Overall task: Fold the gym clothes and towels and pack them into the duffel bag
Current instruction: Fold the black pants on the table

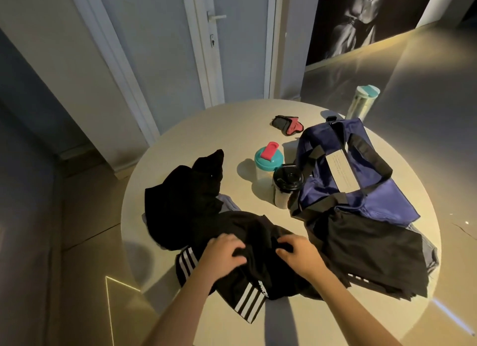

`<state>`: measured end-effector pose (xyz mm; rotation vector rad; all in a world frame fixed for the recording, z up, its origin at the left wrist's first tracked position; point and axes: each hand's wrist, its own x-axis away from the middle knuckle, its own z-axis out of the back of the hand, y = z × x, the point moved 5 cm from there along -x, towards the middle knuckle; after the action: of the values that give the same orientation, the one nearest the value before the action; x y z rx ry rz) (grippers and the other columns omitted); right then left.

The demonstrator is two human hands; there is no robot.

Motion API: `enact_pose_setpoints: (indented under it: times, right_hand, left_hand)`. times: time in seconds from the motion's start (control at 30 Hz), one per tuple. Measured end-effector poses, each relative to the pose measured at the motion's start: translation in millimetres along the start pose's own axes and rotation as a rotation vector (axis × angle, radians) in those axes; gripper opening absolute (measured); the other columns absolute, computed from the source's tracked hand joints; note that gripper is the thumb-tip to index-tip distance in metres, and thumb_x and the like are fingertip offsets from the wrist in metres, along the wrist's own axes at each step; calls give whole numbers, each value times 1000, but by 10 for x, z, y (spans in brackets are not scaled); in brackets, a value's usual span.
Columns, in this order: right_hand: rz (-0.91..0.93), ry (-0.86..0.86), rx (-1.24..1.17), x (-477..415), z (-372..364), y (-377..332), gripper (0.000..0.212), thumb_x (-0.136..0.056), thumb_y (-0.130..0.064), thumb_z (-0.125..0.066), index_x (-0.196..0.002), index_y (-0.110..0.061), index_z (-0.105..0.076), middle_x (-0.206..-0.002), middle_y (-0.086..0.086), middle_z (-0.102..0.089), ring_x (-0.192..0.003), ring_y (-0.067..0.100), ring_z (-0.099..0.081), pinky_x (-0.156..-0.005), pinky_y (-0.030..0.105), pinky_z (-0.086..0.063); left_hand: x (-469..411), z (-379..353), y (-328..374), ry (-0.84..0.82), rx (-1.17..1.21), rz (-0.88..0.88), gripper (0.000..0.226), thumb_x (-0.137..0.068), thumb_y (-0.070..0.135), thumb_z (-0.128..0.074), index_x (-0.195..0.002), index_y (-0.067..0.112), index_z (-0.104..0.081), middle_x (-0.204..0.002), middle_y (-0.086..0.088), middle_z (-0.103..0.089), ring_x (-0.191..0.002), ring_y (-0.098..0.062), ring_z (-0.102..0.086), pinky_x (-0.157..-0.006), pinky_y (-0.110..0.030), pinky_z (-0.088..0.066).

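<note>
Stripy black clothes (247, 289) lie in a crumpled heap on the round table (232, 118), to the left of the blue duffel bag (382, 198) and nearer the person. The left hand (224, 253) and the right hand (296, 253) are both on top of the heap, with fingers curled into the cloth and bunching it up. A flat black cloth (374, 255) lies just in front of the bag, touching it. More black clothes (180, 198) are piled further left. A teal-lid cup (268, 160) and a black-lid cup (286, 183) stand just left of the bag. Red and black gloves (286, 125) and a tall cup (361, 102) sit behind it.
</note>
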<state>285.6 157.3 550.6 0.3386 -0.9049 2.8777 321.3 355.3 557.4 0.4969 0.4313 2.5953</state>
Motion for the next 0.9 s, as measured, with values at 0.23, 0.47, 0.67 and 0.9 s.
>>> enact_pose_setpoints:
  times: [0.23,0.47,0.67,0.9]
  right_hand:
    - [-94,-167,448,271,-399,286,101,-75,-57,-65,-151,-29,-5,-159,3,10,-146,27,10,-112,58,5]
    - [-292,7,260,389,-276,537,45,-93,-28,-49,-135,-19,-39,-121,7,-60,-109,26,-56,-87,34,-46]
    - [-360,97,-464,324,-8,578,13,-92,-21,-59,-80,-18,-63,-84,2,-66,-87,22,-61,-69,24,-42]
    - [-339,18,-619,430,-230,318,30,-99,-23,-45,-91,-3,-66,-84,9,-64,-81,22,-60,-73,26,-43]
  left_hand:
    - [222,-848,-180,-347,-351,14,94,-77,53,-68,-150,25,-16,-160,2,0,-147,-23,4,-117,-50,3]
    - [127,-554,-272,-47,-106,203,21,-100,31,-40,-107,16,-53,-113,-5,-60,-109,-23,-55,-93,-34,-41]
    - [29,59,-466,173,235,421,19,-101,19,-36,-104,12,-54,-92,-9,-63,-84,-22,-61,-74,-33,-50]
    - [-68,-252,392,58,-63,-85,60,-94,41,-49,-148,29,-25,-154,10,-26,-143,-12,-20,-116,-39,-16]
